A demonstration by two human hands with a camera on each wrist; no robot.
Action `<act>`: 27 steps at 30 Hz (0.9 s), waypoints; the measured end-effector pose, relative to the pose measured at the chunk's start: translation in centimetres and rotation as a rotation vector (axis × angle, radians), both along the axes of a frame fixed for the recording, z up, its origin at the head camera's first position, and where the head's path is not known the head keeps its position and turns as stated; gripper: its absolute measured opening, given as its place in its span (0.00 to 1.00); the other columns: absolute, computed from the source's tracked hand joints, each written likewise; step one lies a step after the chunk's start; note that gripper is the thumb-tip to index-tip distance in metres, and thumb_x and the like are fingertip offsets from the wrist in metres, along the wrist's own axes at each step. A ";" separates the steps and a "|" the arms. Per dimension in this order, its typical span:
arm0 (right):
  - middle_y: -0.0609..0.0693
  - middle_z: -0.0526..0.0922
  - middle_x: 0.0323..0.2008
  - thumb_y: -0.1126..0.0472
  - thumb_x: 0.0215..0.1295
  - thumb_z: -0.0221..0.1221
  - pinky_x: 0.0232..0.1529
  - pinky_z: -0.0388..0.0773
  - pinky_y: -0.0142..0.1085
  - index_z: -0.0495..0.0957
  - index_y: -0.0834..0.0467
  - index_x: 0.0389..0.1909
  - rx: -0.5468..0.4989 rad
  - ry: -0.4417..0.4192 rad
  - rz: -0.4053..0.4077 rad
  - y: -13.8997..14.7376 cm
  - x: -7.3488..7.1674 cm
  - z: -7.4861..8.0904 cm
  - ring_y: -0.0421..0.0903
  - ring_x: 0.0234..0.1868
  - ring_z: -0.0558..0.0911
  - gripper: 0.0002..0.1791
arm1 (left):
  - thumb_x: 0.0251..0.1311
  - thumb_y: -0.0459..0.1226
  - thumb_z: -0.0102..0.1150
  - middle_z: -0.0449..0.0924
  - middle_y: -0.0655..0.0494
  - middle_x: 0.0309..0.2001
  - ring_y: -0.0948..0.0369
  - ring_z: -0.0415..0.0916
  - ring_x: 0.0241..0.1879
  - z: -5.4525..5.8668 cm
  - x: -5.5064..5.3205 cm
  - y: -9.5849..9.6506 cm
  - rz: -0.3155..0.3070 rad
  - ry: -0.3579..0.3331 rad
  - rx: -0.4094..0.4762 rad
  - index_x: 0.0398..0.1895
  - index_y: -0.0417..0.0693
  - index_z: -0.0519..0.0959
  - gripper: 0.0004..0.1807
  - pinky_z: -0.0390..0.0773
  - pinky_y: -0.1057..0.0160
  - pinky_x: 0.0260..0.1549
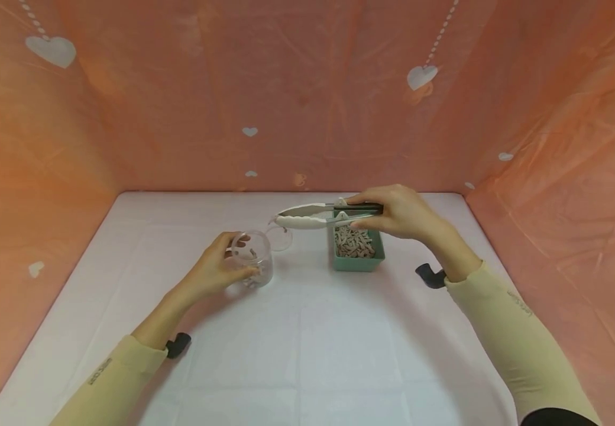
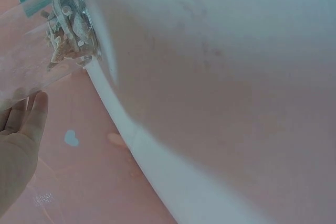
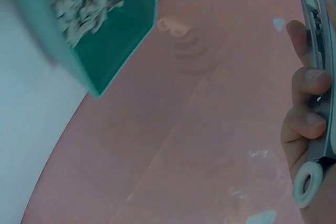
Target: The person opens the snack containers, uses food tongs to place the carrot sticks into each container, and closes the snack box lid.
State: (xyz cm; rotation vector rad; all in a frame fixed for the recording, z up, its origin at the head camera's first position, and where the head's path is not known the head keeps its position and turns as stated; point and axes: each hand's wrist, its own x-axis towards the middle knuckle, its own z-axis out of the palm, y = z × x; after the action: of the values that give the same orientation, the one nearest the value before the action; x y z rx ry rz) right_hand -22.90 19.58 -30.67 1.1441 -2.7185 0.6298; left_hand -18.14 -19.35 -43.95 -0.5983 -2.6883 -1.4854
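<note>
My left hand [image 1: 217,266] grips a clear plastic jar [image 1: 266,269] around its side, its open mouth up. Small greyish-brown stick-like pieces [image 2: 71,24] lie heaped at the bottom of the jar. In my right hand [image 1: 400,213] is a pair of tongs [image 1: 304,222] with pale, scalloped tips, pointing left, thumb and fingers pressed on its two arms. The tips come close together above and to the right of the jar, with a small bit showing at their end. Beneath the tongs and right hand, a green rectangular box [image 1: 358,264] holds many similar pieces [image 1: 354,242].
A clear round lid [image 1: 282,239] lies on the white tabletop [image 1: 297,331] just behind the jar, to its right. Orange-pink sheeting [image 1: 297,89] with heart prints walls the table at the back and both sides.
</note>
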 end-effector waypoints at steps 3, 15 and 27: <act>0.48 0.89 0.46 0.50 0.57 0.77 0.34 0.76 0.40 0.87 0.53 0.56 0.001 0.001 0.034 -1.2 -0.2 0.2 0.45 0.33 0.81 0.27 | 0.54 0.33 0.80 0.74 0.35 0.64 0.42 0.72 0.64 0.0 -0.1 0.0 0.001 -0.010 0.001 0.67 0.32 0.67 0.40 0.73 0.39 0.66; 0.46 0.89 0.52 0.44 0.58 0.75 0.40 0.81 0.45 0.86 0.48 0.58 0.123 0.001 0.084 -5.1 -1.0 0.1 0.45 0.42 0.86 0.27 | 0.54 0.33 0.80 0.74 0.34 0.62 0.42 0.72 0.63 0.1 -0.1 0.0 0.010 -0.015 0.001 0.66 0.34 0.67 0.40 0.73 0.40 0.67; 0.45 0.88 0.54 0.43 0.59 0.74 0.41 0.83 0.45 0.85 0.47 0.60 0.165 -0.032 0.100 -6.3 -1.3 -0.9 0.44 0.43 0.85 0.28 | 0.52 0.32 0.81 0.75 0.39 0.60 0.43 0.73 0.61 -0.1 -0.2 -0.1 0.003 -0.010 0.024 0.65 0.33 0.68 0.39 0.74 0.41 0.67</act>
State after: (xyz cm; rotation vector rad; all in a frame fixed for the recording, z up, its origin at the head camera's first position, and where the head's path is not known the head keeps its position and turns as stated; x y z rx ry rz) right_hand -24.22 13.24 -31.60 1.3254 -2.7991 0.4460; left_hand -18.30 -19.43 -44.08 -0.5864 -2.6735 -1.5213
